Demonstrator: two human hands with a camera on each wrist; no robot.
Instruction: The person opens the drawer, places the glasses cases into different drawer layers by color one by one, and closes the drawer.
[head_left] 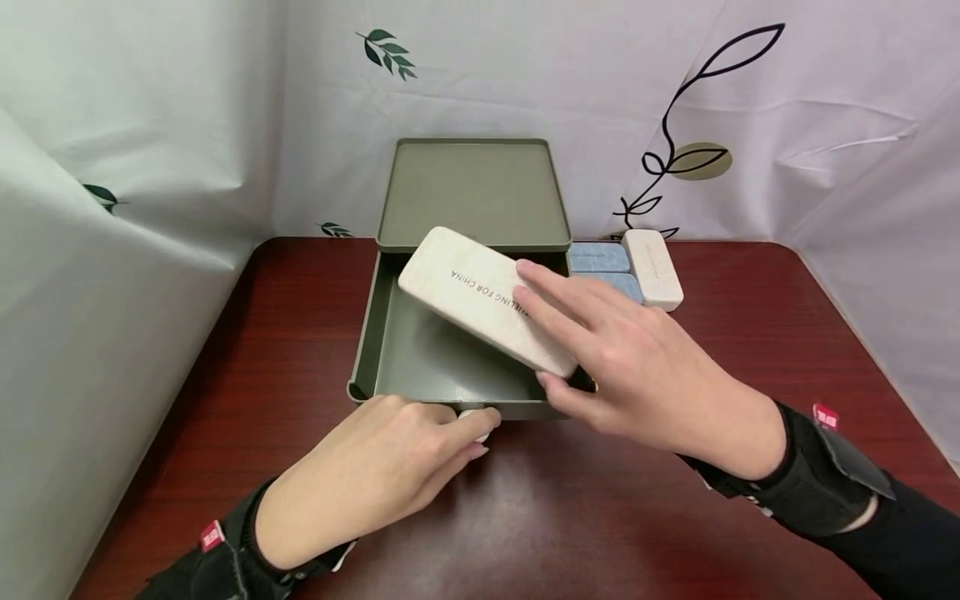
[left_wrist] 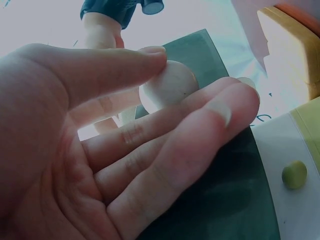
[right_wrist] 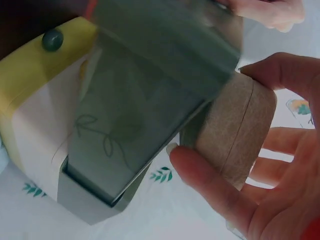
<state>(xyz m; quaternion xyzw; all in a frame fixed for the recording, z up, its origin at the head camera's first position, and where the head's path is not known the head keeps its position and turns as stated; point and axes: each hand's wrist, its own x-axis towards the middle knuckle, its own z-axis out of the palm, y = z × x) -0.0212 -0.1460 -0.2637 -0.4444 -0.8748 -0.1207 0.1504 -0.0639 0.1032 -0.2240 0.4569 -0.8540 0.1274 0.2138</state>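
Observation:
An olive-green box [head_left: 474, 193] stands at the back of the table, its drawer [head_left: 435, 358] pulled out towards me. My left hand [head_left: 397, 454] is at the drawer's front edge, thumb and fingers pinching its round white knob [left_wrist: 172, 87]. Over the drawer, my right hand [head_left: 622, 358] grips a cream glasses case [head_left: 480, 292] with printed lettering on top. That case lies slantwise, its far left end higher up in the head view. In the right wrist view the thumb and fingers hold the case [right_wrist: 235, 125] by its sides, close to the drawer.
Two blue cases [head_left: 600, 257] and another cream case [head_left: 652, 268] lie right of the box. A yellow-and-white item with a green knob [right_wrist: 52, 40] shows in the right wrist view. Leaf-printed white cloth [head_left: 487, 75] stands behind the dark red table [head_left: 285, 333].

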